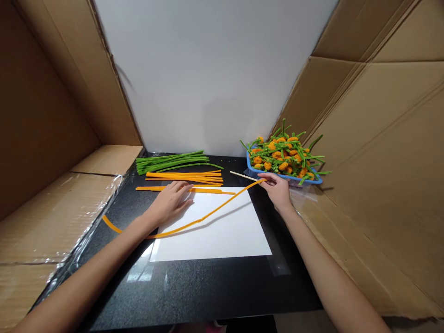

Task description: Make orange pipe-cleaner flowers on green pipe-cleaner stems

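Note:
My right hand (275,189) is closed, with thumb and finger pinching one end of a long orange pipe cleaner (222,204). From there the pipe cleaner sags leftward over a white sheet of paper (222,236), and part of it is hidden by my left forearm. My left hand (171,201) lies palm down at the paper's top left, thumb apart from the fingers. Its fingertips rest at a few straight orange pipe cleaners (211,190) along the paper's upper edge. A thin pale stick (243,175) lies close to my right fingertips.
Behind the paper lie a bundle of orange pipe cleaners (183,176) and a bundle of green ones (169,162). At the back right, a blue basket (250,166) is heaped with orange-and-green pipe-cleaner pieces (282,155). Cardboard panels (381,152) flank the black tabletop (194,291).

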### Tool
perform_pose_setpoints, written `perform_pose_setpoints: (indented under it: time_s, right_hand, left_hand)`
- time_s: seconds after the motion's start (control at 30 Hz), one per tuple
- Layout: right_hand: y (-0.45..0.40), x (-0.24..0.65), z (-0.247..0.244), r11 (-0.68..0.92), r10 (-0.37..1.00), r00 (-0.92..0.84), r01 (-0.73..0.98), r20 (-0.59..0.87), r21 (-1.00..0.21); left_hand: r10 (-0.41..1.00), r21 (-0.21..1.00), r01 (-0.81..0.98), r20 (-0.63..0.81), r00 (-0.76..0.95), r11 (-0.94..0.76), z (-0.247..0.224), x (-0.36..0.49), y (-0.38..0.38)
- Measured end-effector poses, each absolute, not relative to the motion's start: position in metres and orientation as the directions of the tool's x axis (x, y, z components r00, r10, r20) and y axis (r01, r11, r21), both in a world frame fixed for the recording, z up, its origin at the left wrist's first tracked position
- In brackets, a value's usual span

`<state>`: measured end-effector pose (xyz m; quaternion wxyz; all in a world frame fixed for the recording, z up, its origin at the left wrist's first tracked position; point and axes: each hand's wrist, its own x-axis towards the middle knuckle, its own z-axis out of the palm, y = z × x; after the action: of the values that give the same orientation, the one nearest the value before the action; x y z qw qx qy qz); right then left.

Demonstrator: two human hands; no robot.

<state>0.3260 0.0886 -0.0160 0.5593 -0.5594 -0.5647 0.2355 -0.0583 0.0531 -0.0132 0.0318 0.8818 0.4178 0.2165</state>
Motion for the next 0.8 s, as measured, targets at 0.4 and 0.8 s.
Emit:
perform_pose_setpoints:
  time_s: [0.4, 0.8]
  right_hand:
    - [0.0824, 0.3202, -0.0089, 0.314, 0.883, 0.208, 0.403, 0.421, -0.859]
    - [0.0827, 0.3209, -0.0123, 0.327, 0.879, 0.161, 0.482, 0.449, -0.813]
  left_hand:
    - [0.781, 0.237, 0.749, 0.287, 0.554, -0.618, -0.0143, -0.0588, 0.0533]
    - [0.789, 0.306, 0.728, 0.275, 0.549, -0.614, -0.0182, -0.0581, 0.0615]
